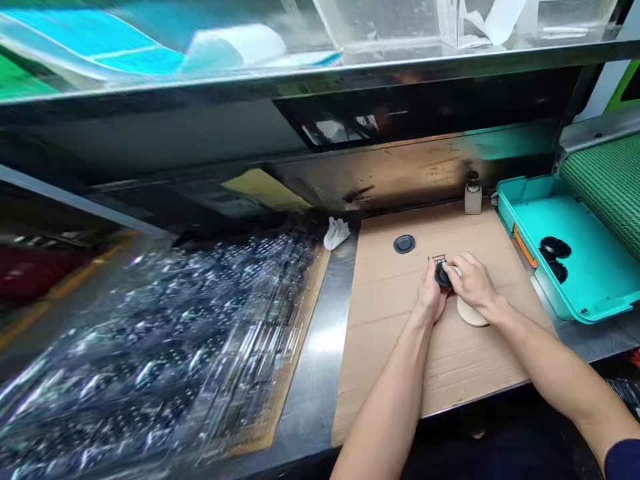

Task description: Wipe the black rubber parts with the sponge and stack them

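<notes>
Between the fingers (460, 265): black round part (442, 275), pinched by left hand (430, 291) and right hand (472, 280), over cardboard (383, 347) on the metal table (320, 340).
Just past the fingertips: dark marks or a thin piece (439, 258), too small to tell.
Below the right-hand fingers: pale disc (470, 315), partly hidden by the wrist.
Ahead-left of the fingers: dark disc (405, 244), flat on cardboard.
Farther ahead: dark-capped bottle (473, 197), upright.
Off to their right: teal tray (600, 267) holding black round pieces (556, 247).
Well left: white crumpled thing (337, 233), then glossy clear plastic (165, 347), blurred.
</notes>
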Available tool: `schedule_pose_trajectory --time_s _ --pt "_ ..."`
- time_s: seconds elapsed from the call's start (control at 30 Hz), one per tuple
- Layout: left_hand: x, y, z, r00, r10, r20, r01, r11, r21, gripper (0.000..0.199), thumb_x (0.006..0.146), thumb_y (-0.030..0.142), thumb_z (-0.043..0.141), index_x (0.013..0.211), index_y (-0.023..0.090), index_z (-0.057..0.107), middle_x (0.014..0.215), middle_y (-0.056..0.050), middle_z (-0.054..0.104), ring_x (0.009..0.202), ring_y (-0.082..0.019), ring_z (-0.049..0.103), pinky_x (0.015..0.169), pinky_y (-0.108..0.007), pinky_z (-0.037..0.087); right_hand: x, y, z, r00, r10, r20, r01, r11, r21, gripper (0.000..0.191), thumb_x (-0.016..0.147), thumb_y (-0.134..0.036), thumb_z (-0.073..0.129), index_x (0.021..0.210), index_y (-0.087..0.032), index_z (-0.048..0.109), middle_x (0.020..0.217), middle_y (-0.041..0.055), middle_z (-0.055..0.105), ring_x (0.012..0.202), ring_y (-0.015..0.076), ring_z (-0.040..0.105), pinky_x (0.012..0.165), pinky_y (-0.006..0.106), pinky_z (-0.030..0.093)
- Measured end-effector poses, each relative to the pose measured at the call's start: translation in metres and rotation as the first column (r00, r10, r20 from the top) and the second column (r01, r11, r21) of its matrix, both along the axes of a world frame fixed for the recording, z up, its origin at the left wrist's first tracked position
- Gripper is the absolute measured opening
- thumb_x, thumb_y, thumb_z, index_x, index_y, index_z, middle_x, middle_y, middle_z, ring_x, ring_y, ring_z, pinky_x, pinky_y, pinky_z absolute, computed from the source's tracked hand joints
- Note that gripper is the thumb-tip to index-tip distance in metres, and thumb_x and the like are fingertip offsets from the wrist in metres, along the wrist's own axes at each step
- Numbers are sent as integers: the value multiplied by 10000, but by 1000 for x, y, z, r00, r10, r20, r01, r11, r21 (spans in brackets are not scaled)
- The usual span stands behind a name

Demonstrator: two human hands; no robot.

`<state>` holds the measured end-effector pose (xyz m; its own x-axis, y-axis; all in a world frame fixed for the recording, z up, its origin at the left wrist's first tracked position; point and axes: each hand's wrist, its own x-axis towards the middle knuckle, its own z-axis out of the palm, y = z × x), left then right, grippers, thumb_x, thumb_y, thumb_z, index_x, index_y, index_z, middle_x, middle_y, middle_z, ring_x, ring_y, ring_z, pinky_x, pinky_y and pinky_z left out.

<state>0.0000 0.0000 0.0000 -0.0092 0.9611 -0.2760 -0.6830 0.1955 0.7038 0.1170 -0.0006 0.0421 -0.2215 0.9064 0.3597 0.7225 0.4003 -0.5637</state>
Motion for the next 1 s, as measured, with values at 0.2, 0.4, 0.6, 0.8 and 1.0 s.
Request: schedule_pose_trajectory --time_s 0.2,0.4,0.6,0.8,1.0 --pt "3 -1 3 998 57 -18 -57 998 22 468 927 556 590 934 118 754 971 -103 777 951 -203 724 926 -311 532 0 -12 -3 959 283 -34 -281 958 50 181 985 -165 567 1025 -210 737 1055 74 704 1037 203 625 970 325 485" --pt "7 -1 4 979 119 -166 -112 992 49 459 894 580 629 852 137 744 821 -62 761 767 -176 710 750 -282 545 12 -3 0 987 150 56 -153 987 47 211 992 -170 530 1034 -187 736 1008 98 706 994 229 619 919 364 497" --pt "8 -1 -1 955 161 -248 -144 986 86 501 919 584 575 838 126 763 795 -73 761 726 -174 702 706 -274 534 4 -7 0 991 128 44 -128 992 -3 169 961 -154 568 1009 -198 723 1053 84 723 1021 221 639 934 347 497" --pt "10 -1 1 948 203 -244 -183 978 102 482 922 568 569 862 134 772 848 -81 774 759 -175 709 742 -278 545 3 -11 -1 997 76 17 -76 997 4 169 968 -158 543 1013 -196 702 1083 101 714 1057 232 636 935 348 500" --pt "11 -3 -4 929 196 -315 -152 976 159 551 939 624 520 842 143 770 819 -83 760 779 -191 702 772 -300 541 -2 -10 1 952 204 -227 -206 978 14 143 927 -132 562 937 -204 685 961 50 721 925 187 665 853 295 504"
